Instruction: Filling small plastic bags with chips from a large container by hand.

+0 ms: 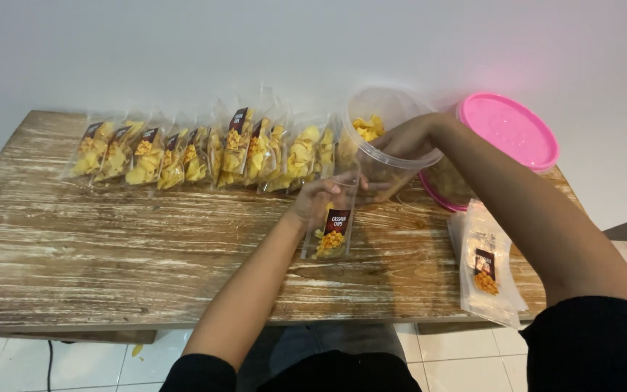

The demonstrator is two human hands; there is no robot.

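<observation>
My left hand holds a clear plastic pouch with a dark label upright on the wooden table, its mouth up near the tub. The pouch looks almost empty. My right hand grips the rim of a clear round plastic tub that is tilted toward the pouch, with yellow chips inside it.
A row of several filled chip pouches stands along the back of the table by the white wall. A pink lid leans at the right behind the tub. A stack of flat empty pouches lies near the table's right front edge.
</observation>
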